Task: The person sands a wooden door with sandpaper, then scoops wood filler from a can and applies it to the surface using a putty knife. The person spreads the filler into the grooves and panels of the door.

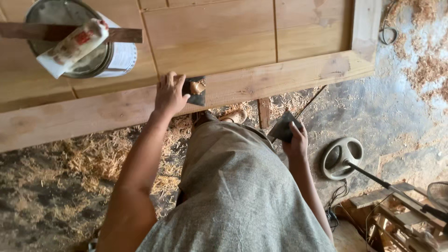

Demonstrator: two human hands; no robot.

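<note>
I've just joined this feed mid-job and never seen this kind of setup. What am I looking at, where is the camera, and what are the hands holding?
There is no machine here: a person works with bare hands, and the single camera sits on their head, looking down past their grey garment. The left hand presses a dark scraper blade, carrying a dab of tan filler, against a wooden door frame lying flat. The right hand holds a second dark blade lower down, off the wood. A metal can stands on the door, a stick across its top. Sawdust and shavings cover the floor.
</note>
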